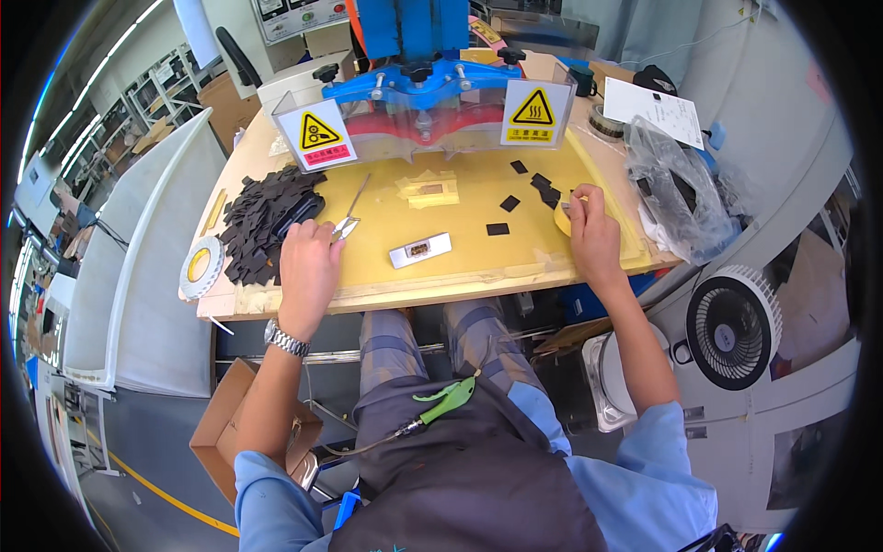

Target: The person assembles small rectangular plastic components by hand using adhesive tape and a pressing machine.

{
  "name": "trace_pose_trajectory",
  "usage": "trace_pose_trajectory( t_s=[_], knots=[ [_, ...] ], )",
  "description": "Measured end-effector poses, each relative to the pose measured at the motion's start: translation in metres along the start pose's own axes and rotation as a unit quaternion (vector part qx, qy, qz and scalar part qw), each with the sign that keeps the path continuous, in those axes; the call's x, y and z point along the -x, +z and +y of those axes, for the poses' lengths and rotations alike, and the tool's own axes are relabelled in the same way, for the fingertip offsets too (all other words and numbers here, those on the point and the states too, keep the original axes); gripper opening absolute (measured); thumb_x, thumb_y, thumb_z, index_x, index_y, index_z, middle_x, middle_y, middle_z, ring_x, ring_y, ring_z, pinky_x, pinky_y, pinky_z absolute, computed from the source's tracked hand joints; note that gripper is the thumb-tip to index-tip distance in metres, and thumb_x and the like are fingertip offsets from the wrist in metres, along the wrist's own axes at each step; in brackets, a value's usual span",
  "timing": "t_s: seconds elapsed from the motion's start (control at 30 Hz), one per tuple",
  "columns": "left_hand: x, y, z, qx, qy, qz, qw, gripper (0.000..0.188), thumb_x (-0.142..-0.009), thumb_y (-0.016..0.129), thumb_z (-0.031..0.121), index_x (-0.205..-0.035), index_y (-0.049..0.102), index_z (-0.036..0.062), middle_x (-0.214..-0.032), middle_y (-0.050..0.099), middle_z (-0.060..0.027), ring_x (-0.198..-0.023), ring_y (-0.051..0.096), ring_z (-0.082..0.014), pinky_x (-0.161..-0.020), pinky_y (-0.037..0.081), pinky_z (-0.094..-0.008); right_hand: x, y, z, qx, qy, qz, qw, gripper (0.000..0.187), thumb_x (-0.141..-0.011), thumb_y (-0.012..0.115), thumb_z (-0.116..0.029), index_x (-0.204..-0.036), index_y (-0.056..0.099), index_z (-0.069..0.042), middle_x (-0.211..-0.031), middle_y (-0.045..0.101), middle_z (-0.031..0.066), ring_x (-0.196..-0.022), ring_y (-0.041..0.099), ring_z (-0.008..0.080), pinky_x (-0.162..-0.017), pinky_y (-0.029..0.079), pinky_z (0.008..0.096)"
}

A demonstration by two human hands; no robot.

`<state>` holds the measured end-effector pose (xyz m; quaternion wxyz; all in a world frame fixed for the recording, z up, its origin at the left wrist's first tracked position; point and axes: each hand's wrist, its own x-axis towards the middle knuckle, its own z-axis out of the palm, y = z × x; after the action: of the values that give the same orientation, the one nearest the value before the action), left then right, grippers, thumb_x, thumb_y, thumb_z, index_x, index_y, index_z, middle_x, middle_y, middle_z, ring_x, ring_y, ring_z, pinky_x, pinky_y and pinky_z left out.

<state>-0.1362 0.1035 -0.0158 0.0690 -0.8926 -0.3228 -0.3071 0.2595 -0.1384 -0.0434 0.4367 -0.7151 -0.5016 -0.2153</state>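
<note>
My left hand (308, 267), with a metal watch on the wrist, is at the left of the yellow work surface with its fingers bent together. A thin metal tool (346, 226) lies by its thumb and forefinger; what the fingers grip is hidden. Beyond them spreads a heap of small black rectangular pieces (262, 216). On the right, my right hand (593, 230) pinches a yellow roll (561, 219), apparently tape, mostly covered by the fingers. Between the hands lies a silvery flat plate (420, 249) with a dark patterned middle. Several loose black pieces (498, 229) lie left of the right hand.
A blue press (409, 69) with a clear guard and warning signs stands over the table's far side. Yellow taped strips (429, 189) lie beneath it. A white tape roll (201, 267) is at the left edge, plastic bags (676, 184) and a fan (733, 327) at right.
</note>
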Motion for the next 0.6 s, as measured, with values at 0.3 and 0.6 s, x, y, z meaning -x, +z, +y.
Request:
trace_pose_trajectory(
  t_s=[0.3,0.6],
  knots=[
    [0.017,-0.051,0.076,0.361,-0.117,-0.007,0.925,0.018,-0.105,0.079,0.006,-0.122,0.079,0.0004,-0.108,0.079,-0.0081,-0.093,0.072,-0.0186,-0.082,0.057,-0.0333,0.006,-0.029,-0.096,-0.235,0.057,0.010,0.970,0.006,-0.110,0.072,-0.006,-0.110,0.072,-0.001,-0.113,0.072,0.0064,-0.106,0.071,0.0197,-0.092,0.058,0.0325],
    [0.031,-0.049,0.135,0.505,-0.142,-0.091,0.846,0.013,-0.110,0.078,0.008,-0.118,0.077,-0.0013,-0.102,0.076,0.0004,-0.085,0.063,-0.0049,-0.079,0.053,-0.0245,0.039,0.006,-0.148,-0.517,0.211,-0.241,0.793,0.009,-0.112,0.076,-0.010,-0.113,0.075,-0.001,-0.103,0.073,-0.0016,-0.092,0.065,0.0042,-0.079,0.053,0.0244]
  ],
)
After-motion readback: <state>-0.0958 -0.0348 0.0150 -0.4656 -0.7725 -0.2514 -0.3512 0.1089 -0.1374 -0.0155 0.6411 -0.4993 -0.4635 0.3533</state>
